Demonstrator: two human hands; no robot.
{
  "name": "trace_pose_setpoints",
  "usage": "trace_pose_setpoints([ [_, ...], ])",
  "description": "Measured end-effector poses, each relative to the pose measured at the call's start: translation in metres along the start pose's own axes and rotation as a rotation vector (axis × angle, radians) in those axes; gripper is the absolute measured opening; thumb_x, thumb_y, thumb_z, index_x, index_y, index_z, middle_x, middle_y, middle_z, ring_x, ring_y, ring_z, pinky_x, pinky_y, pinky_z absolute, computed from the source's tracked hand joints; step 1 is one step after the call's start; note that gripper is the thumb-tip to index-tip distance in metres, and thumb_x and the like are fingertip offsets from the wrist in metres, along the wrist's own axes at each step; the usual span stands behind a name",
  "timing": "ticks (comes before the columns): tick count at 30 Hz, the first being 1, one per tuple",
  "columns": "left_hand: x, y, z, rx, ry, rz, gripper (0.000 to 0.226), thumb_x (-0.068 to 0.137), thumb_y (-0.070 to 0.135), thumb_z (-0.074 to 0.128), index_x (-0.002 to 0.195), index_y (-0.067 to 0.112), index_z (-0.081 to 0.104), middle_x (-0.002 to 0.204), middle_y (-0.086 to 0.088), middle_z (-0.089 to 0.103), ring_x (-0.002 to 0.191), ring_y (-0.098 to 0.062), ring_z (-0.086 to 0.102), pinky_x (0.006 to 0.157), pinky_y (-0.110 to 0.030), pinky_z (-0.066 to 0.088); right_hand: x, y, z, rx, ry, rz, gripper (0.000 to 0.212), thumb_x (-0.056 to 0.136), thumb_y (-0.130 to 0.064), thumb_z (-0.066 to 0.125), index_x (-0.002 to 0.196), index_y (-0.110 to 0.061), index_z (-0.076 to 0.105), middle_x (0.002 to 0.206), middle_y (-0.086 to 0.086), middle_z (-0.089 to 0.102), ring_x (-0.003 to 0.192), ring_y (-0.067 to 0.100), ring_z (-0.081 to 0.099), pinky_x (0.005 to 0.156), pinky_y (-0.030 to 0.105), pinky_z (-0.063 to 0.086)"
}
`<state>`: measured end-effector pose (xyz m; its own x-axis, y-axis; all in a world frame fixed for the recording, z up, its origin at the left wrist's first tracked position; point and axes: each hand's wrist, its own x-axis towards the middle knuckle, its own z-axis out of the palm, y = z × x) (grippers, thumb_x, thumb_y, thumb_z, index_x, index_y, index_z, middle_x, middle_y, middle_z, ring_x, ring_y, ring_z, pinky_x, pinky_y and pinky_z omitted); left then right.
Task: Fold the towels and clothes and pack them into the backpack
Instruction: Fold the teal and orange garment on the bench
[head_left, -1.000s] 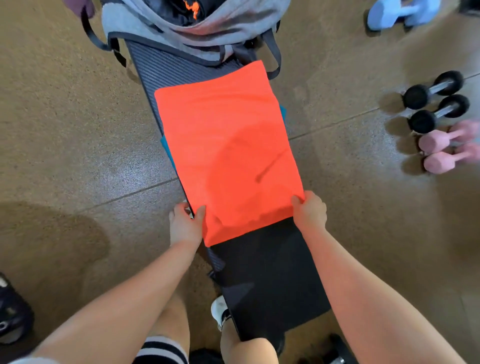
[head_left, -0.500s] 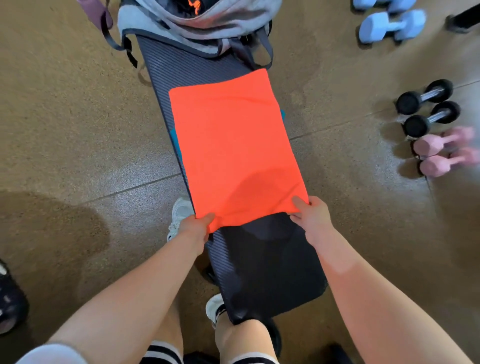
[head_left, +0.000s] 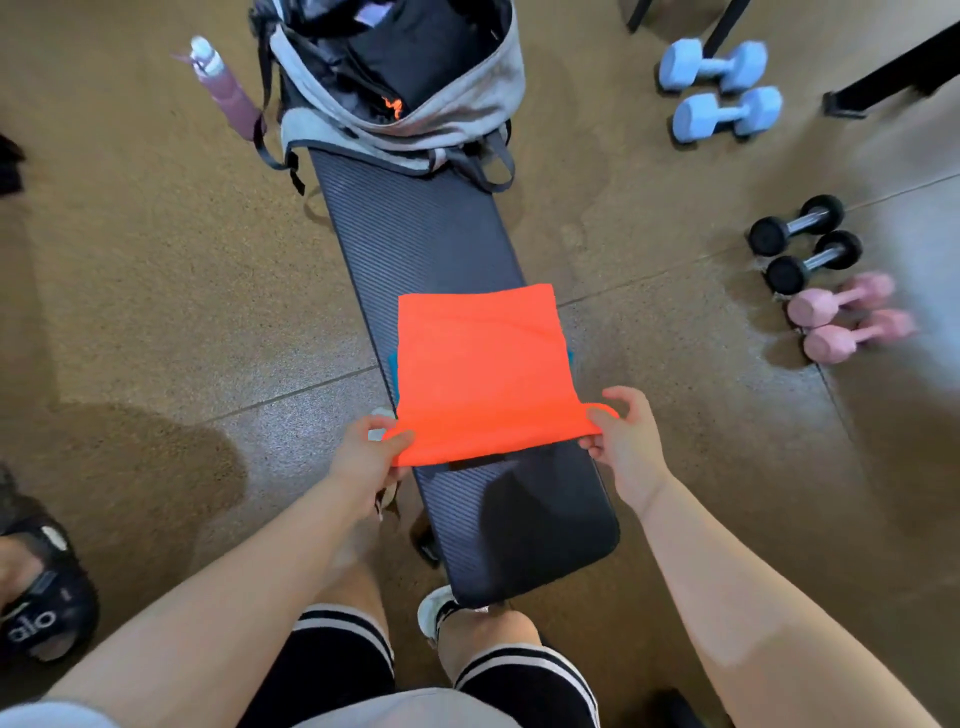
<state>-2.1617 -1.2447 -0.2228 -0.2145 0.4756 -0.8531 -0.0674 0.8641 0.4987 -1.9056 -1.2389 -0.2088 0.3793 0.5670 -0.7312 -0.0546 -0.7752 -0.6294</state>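
An orange towel (head_left: 480, 366) lies across the middle of a dark padded bench (head_left: 415, 234). My left hand (head_left: 366, 454) pinches its near left corner and my right hand (head_left: 623, 436) pinches its near right corner, lifting the near edge slightly off the bench. A blue cloth (head_left: 393, 370) peeks out at both sides under the towel. At the far end of the bench stands a grey backpack (head_left: 467, 88), open at the top, with dark items inside.
A purple water bottle (head_left: 223, 85) lies left of the backpack. Blue dumbbells (head_left: 722, 88), black dumbbells (head_left: 802, 241) and pink dumbbells (head_left: 847, 319) lie on the floor at right. A black sandal (head_left: 39, 603) is at lower left. My legs straddle the bench's near end.
Both hands have pulled the towel toward me along the bench, baring more of the bench before the backpack. The near edge is now lifted. The view has tilted up, showing the open backpack.
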Motion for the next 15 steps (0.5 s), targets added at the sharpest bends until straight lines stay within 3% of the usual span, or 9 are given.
trace_pose_setpoints([
  [2, 0.015, 0.017, -0.004, 0.039, -0.079, 0.013, 0.012, 0.090, 0.006, 0.057, 0.081, 0.013, 0.056, 0.068, -0.006, 0.050, 0.041, -0.006, 0.046, 0.039, -0.013, 0.042, 0.012, -0.013, 0.007, -0.002, -0.023, 0.012, 0.011, 0.090, -0.005, 0.051, 0.092, -0.015, 0.056, 0.064, 0.006, 0.054, 0.038, 0.009, 0.048, 0.045, 0.020, 0.038],
  [4, 0.034, 0.037, -0.005, 0.030, -0.130, 0.013, 0.007, 0.090, 0.008, 0.057, 0.085, 0.011, 0.060, 0.072, -0.005, 0.053, 0.052, -0.008, 0.048, 0.044, -0.011, 0.044, 0.030, -0.027, 0.017, 0.052, -0.021, 0.016, 0.016, 0.090, -0.004, 0.052, 0.078, -0.014, 0.060, 0.058, 0.006, 0.055, 0.035, 0.008, 0.049, 0.041, 0.017, 0.039],
  [6, 0.053, 0.059, -0.003, -0.008, -0.188, 0.009, 0.003, 0.088, 0.005, 0.059, 0.089, 0.008, 0.059, 0.069, -0.003, 0.059, 0.049, -0.004, 0.055, 0.045, -0.010, 0.045, 0.050, -0.040, 0.029, 0.122, 0.015, 0.004, 0.017, 0.090, -0.006, 0.056, 0.074, -0.012, 0.059, 0.049, 0.001, 0.058, 0.036, 0.008, 0.053, 0.040, 0.016, 0.042],
  [8, 0.074, 0.079, -0.001, -0.002, -0.243, -0.006, 0.010, 0.084, 0.000, 0.061, 0.092, 0.006, 0.060, 0.065, 0.000, 0.066, 0.050, -0.002, 0.060, 0.047, -0.010, 0.046, 0.069, -0.051, 0.042, 0.156, 0.006, 0.024, 0.010, 0.089, -0.015, 0.060, 0.080, -0.012, 0.058, 0.053, -0.001, 0.064, 0.047, 0.009, 0.061, 0.047, 0.018, 0.049],
  [11, 0.112, 0.098, 0.005, 0.158, -0.314, 0.027, 0.016, 0.078, -0.003, 0.066, 0.090, 0.008, 0.062, 0.082, -0.008, 0.066, 0.067, -0.009, 0.063, 0.060, -0.014, 0.050, 0.099, -0.063, 0.057, 0.079, -0.102, 0.043, 0.016, 0.085, -0.017, 0.066, 0.099, -0.013, 0.059, 0.081, 0.005, 0.067, 0.074, 0.014, 0.064, 0.058, 0.020, 0.050],
  [13, 0.140, 0.105, 0.013, 0.255, -0.237, 0.061, 0.012, 0.084, 0.000, 0.062, 0.077, 0.008, 0.057, 0.071, -0.008, 0.058, 0.050, -0.002, 0.058, 0.052, -0.013, 0.048, 0.120, -0.069, 0.067, -0.037, -0.104, 0.017, 0.017, 0.083, -0.010, 0.066, 0.098, -0.014, 0.060, 0.080, 0.004, 0.065, 0.069, 0.010, 0.063, 0.052, 0.018, 0.047],
  [15, 0.166, 0.106, 0.021, 0.296, -0.130, 0.066, 0.027, 0.091, 0.010, 0.056, 0.065, 0.009, 0.050, 0.051, -0.003, 0.053, 0.032, 0.000, 0.048, 0.038, -0.011, 0.041, 0.143, -0.070, 0.077, -0.149, -0.013, -0.010, 0.009, 0.085, -0.008, 0.060, 0.083, -0.016, 0.058, 0.069, 0.004, 0.064, 0.051, 0.004, 0.061, 0.044, 0.016, 0.039],
])
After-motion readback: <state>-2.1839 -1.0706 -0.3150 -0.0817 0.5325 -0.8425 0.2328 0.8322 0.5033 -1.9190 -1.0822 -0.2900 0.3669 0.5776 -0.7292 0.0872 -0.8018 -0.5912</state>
